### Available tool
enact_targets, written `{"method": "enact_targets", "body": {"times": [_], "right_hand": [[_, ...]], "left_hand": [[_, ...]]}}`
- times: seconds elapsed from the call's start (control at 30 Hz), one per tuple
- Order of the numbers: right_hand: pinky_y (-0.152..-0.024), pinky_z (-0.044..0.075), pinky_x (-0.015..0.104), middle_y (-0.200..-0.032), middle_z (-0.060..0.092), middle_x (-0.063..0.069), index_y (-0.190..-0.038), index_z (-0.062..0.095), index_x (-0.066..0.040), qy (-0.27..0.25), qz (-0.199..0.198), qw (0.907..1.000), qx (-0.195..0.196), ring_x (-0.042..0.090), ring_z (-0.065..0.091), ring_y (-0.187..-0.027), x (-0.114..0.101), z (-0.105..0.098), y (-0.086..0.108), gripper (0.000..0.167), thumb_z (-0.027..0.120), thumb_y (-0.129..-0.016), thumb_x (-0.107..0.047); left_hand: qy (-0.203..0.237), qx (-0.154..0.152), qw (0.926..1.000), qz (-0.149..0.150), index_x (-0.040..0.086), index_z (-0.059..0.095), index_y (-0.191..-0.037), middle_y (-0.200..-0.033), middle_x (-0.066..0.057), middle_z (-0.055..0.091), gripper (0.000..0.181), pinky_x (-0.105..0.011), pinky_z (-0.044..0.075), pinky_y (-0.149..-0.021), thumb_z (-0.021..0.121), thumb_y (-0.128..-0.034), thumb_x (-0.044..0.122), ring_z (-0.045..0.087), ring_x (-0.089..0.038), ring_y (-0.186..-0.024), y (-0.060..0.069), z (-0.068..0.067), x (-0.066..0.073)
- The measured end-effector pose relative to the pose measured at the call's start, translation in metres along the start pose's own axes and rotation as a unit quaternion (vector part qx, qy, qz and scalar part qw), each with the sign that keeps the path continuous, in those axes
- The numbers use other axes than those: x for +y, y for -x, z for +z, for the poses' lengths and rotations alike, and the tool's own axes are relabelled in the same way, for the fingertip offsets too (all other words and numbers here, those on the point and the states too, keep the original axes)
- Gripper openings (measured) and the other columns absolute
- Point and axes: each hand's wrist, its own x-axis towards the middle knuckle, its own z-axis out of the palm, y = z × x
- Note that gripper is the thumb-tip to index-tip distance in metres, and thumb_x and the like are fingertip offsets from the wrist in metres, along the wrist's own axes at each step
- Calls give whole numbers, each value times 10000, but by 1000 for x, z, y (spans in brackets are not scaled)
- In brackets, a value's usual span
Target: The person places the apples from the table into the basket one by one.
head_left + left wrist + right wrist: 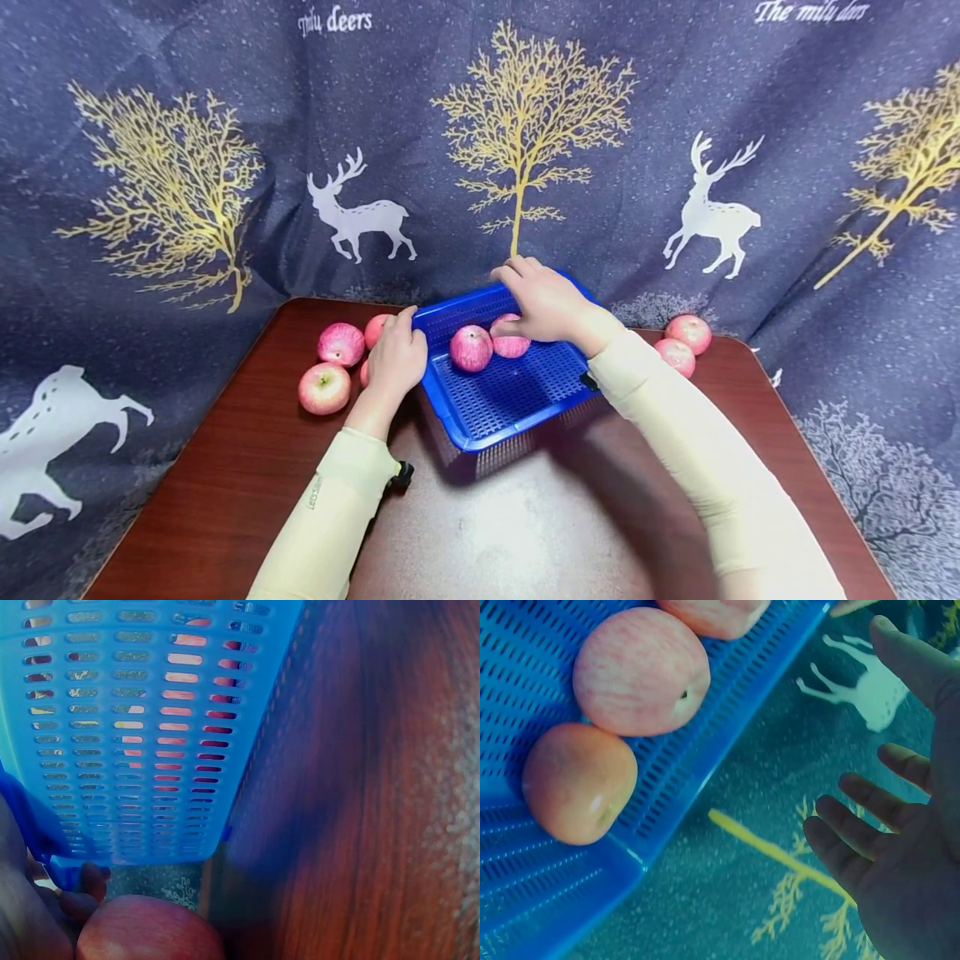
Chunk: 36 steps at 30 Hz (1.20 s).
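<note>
A blue perforated basket (pixel 517 396) stands on the table, tilted slightly in the head view. My left hand (pixel 397 358) grips its left rim near the far corner, fingers curled over the edge in the left wrist view. Above the basket's far side is my right hand (pixel 543 300), fingers spread and palm bare in the right wrist view. Two red apples (pixel 471 348) show inside the basket in the head view. The right wrist view shows another apple (pixel 581 784) in a basket corner, hidden by my right arm from above.
Several apples (pixel 325 388) lie on the table left of the basket, some partly behind my left hand. Two more apples (pixel 677 357) sit at the far right. A dark patterned cloth (pixel 480 167) hangs behind the brown table (pixel 225 467).
</note>
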Motion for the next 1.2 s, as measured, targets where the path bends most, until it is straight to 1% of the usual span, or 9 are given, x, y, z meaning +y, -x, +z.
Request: {"method": "enact_targets", "body": {"times": [0.13, 0.33, 0.53, 0.8, 1.03, 1.2], "right_hand": [[-1055, 510, 587, -1315, 633, 190, -1433, 624, 3, -27, 128, 9997, 192, 420, 616, -1209, 7, -8, 11, 787, 939, -883, -463], [-1107, 481, 591, -1354, 625, 202, -1424, 623, 10, -100, 376, 9984, 409, 442, 598, -1279, 20, -18, 30, 767, 946, -855, -391], [-1118, 473, 603, -1378, 624, 203, -1452, 617, 3, -183, 659, 9960, 574, 441, 587, -1308, 30, -23, 51, 785, 933, -882, -434], [-1134, 466, 600, -1418, 604, 178, -1495, 600, -28, -289, 1122, 9912, 639, 411, 566, -1348, 41, -23, 77, 804, 930, -892, -444], [-1148, 460, 590, -1485, 581, 151, -1526, 587, -66, -374, 1600, 9843, 645, 384, 546, -1395, 51, -22, 100, 859, 945, -869, -489], [-1133, 463, 614, -1475, 586, 176, -1523, 587, -60, -467, 1778, 9799, 769, 405, 559, -1366, 55, -22, 116, 849, 954, -869, -456]], "left_hand": [[-3, 7, 10000, -3, 107, 546, -1621, -1428, -241, 620, 565, -649, 512, -1034, 474, -1077, 238, 641, -486, -1282, 0, 0, 0], [-1, 13, 10000, 21, 101, 548, -1620, -1434, -245, 617, 565, -652, 509, -1033, 473, -1075, 230, 638, -490, -1286, 0, 0, 1], [26, 43, 10000, 3, 112, 556, -1615, -1412, -239, 624, 560, -650, 515, -1015, 484, -1073, 233, 642, -489, -1272, 1, 0, 2], [25, -2, 10000, -21, 113, 546, -1624, -1426, -236, 618, 569, -651, 514, -1012, 478, -1072, 237, 644, -490, -1267, 1, -1, 1], [20, -3, 10000, -30, 113, 542, -1631, -1437, -234, 613, 574, -651, 511, -1016, 473, -1073, 232, 642, -490, -1276, 1, -1, 1], [18, -7, 10000, -29, 116, 535, -1634, -1451, -233, 612, 574, -647, 507, -1033, 475, -1075, 233, 636, -484, -1293, 1, -1, 1]]}}
